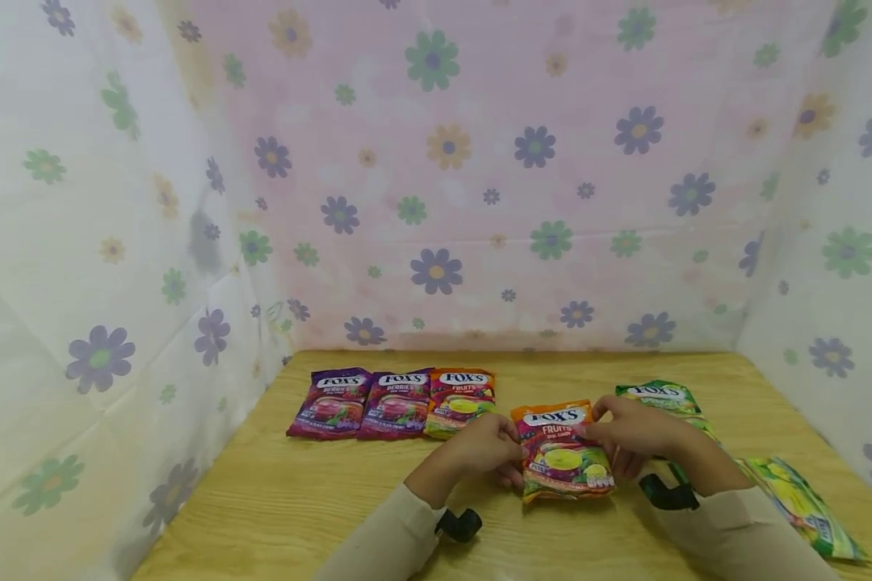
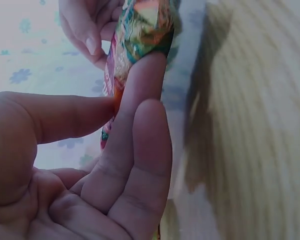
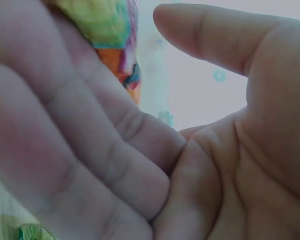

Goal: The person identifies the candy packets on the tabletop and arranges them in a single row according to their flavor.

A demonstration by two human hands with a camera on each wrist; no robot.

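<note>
One Fruits candy bag [image 1: 563, 458], one side in the pinch of left grip [image 1: 484, 447], unclenched right grip [image 1: 641, 431] opposite.

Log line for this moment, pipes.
left hand: pinches left edge of front Fruits bag | right hand: at its right edge | far row: two Berries bags, another Fruits bag | right side: green bags
</note>
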